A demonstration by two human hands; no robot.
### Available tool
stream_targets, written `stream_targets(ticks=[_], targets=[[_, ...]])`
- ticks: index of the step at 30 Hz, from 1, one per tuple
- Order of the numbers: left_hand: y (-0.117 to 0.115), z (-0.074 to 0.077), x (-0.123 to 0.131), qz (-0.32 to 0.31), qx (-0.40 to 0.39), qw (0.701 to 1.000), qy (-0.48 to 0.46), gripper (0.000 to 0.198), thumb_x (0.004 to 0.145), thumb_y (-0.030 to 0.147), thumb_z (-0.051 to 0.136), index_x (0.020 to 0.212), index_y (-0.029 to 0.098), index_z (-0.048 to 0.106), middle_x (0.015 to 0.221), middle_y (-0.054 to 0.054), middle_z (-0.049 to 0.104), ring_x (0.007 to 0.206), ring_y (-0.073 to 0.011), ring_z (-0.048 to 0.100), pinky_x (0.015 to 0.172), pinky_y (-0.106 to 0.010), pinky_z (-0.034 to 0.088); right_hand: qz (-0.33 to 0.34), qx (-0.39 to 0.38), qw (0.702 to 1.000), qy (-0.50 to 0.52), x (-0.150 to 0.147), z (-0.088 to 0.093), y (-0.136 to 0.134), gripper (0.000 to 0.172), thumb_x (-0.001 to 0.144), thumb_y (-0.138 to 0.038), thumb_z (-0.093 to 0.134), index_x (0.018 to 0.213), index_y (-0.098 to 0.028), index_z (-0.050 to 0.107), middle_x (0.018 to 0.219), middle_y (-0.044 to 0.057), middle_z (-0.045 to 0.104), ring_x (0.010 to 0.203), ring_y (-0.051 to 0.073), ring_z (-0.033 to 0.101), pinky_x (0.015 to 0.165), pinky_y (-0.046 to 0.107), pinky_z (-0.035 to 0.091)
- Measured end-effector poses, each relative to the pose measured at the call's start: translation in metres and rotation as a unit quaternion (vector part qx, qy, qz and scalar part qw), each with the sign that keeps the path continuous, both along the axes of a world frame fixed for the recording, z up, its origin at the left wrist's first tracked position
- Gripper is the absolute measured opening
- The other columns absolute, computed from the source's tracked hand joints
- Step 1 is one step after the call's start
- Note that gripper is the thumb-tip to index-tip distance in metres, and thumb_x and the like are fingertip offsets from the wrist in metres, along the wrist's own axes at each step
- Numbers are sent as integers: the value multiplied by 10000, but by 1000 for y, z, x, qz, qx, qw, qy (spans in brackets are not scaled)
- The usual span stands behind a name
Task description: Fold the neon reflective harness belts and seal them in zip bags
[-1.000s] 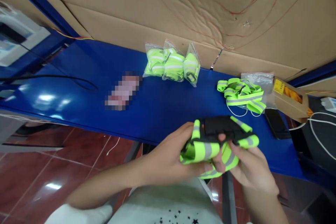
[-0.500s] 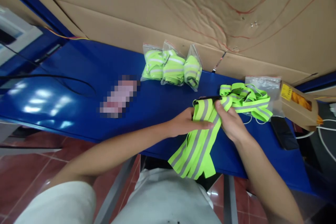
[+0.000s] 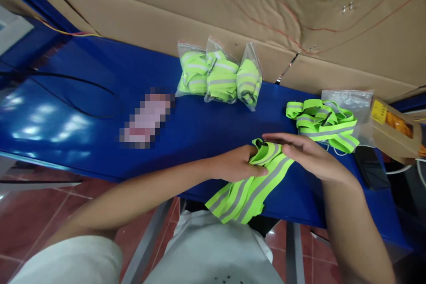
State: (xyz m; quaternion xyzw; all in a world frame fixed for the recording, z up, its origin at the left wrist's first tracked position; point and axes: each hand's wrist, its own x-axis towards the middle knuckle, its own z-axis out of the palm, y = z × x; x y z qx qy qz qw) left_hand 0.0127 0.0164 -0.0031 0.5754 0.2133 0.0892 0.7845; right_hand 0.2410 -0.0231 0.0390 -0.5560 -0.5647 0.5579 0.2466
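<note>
I can't make out how the left hand (image 3: pixel 233 164) grips the green straps (image 3: pixel 258 191) near the bench (image 3: pixel 196 137)'s front edge, since they cover most of its fingers. Toward the bench's left end, a flat item (image 3: pixel 146 120) is pixelated past recognising; a white device (image 3: pixel 11 31) beyond is cut off by my picture's left edge.

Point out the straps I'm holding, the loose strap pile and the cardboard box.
Held straps (image 3: pixel 250 193): head view, on the hanging lengths.
Loose strap pile (image 3: pixel 328 133): head view, long lower strap.
Cardboard box (image 3: pixel 392 140): head view, its lower panel.
</note>
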Motion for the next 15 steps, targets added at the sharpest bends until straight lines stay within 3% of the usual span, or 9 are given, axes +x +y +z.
stream_targets(ticks=[2, 6, 9, 11, 15], targets=[[2, 1, -2, -27, 43, 999, 1, 221, 869, 343, 689, 965, 144, 671, 850, -15, 624, 778, -162, 562, 731, -301, 457, 46, -11, 999, -8, 0, 5, -3, 551, 922, -646, 664, 1324, -272, 712, 1350, 73, 717, 1266, 304, 669, 1043, 392, 558], [5, 1, -1, -20, 50, 999, 8, 152, 835, 290, 693, 874, 150, 650, 754, 19, 545, 700, -132, 492, 662, -274, 396, 62, 57, 995, -61, -5, 2, -7, 508, 924, -576, 700, 1335, -278, 702, 1331, 39, 721, 1222, 270, 680, 1037, 343, 533], [3, 1, 1, -2, -40, 999, 35, 172, 786, 285, 760, 788, 155, 647, 691, 30, 535, 648, -120, 485, 628, -263, 389, 16, 75, 993, -93, -14, -10, -7, 406, 959, -586, 640, 999, -207, 778, 957, 24, 768, 880, 197, 705, 769, 268, 536], [0, 1, 2, 30, -133, 989, 52, 183, 738, 268, 813, 804, 152, 688, 734, 9, 623, 686, -136, 573, 674, -269, 453, -36, 81, 991, -103, -20, -18, -5, 479, 963, -609, 612, 793, -176, 727, 724, 1, 677, 662, 138, 593, 596, 241, 445], [-3, 0, 4, 84, -274, 956, 66, 294, 665, 228, 888, 917, 144, 763, 874, -45, 751, 766, -174, 696, 754, -302, 543, -119, 104, 982, -101, -26, -24, -3, 536, 920, -633, 652, 661, -167, 608, 575, -36, 466, 546, 86, 382, 491, 233, 288]])
